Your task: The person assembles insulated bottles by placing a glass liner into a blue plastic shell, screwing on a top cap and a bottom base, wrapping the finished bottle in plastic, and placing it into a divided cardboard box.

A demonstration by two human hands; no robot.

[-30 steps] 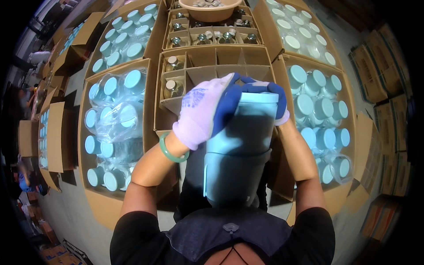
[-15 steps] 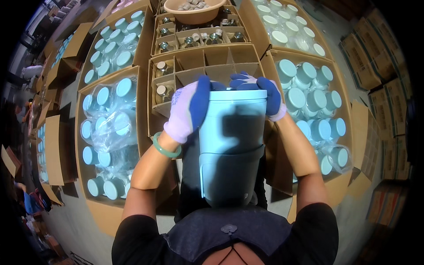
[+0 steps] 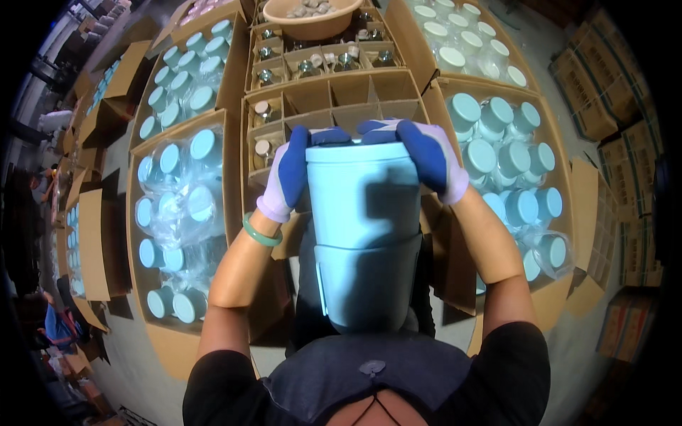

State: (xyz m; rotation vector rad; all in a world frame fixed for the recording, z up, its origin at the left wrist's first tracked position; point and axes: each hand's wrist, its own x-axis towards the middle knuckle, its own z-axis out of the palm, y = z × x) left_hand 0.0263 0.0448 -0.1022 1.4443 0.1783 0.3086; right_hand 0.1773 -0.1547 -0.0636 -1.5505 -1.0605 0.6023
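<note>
I'm clamping both gloved hands, left hand (image 3: 288, 177) and right hand (image 3: 426, 153), on the stacked pale-blue cups' (image 3: 364, 234) top rim, steadying them upright above the divided box (image 3: 334, 96).

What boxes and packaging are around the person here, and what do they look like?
Divided brown carton: ahead of the hands, cardboard cells, a few small jars.
Left cartons: open, brown, pale blue lids under clear plastic wrap.
Right cartons: the same, with blue-lidded jars.
Closed brown boxes: stacked at the far right.
No screens in view.
</note>
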